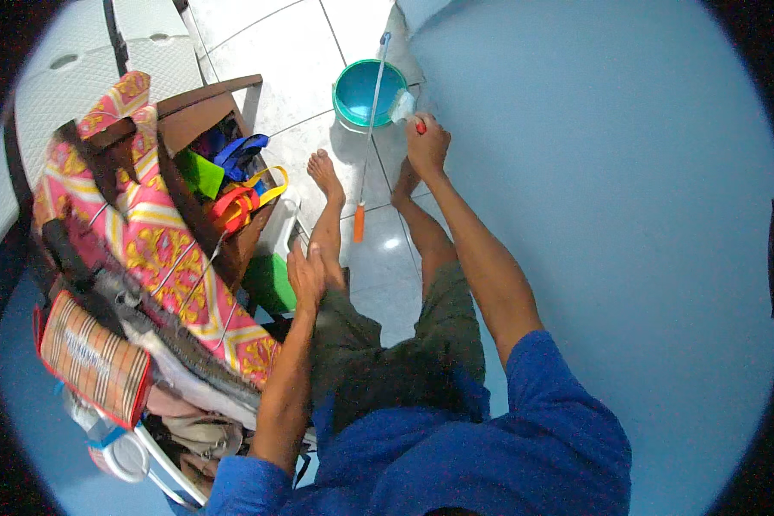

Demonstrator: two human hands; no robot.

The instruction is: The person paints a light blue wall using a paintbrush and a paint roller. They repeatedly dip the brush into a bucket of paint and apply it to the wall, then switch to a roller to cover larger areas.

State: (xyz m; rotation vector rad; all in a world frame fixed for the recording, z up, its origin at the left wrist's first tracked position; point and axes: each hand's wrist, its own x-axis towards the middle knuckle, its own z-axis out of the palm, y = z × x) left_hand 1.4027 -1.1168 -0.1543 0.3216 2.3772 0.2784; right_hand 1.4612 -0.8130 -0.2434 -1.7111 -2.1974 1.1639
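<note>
My right hand (pixel 427 146) is closed round a red-handled tool with a pale, whitish head (pixel 402 106). That head is at the right rim of a teal bucket (pixel 342 107), and its exact kind is unclear. Across the bucket lies a long thin rod with an orange handle (pixel 359 224) and a blue far end; neither hand touches it. My left hand (pixel 306 273) rests by my left knee, fingers loosely stretched out, with nothing visible in it.
A smooth blue wall (pixel 628 215) rises on my right. White tiles (pixel 275 69) cover the floor. At left stand a wooden cabinet (pixel 193 120) with colourful straps, a pink-and-yellow patterned cloth (pixel 163 249), a plaid pouch (pixel 95 353) and a green container (pixel 271 284).
</note>
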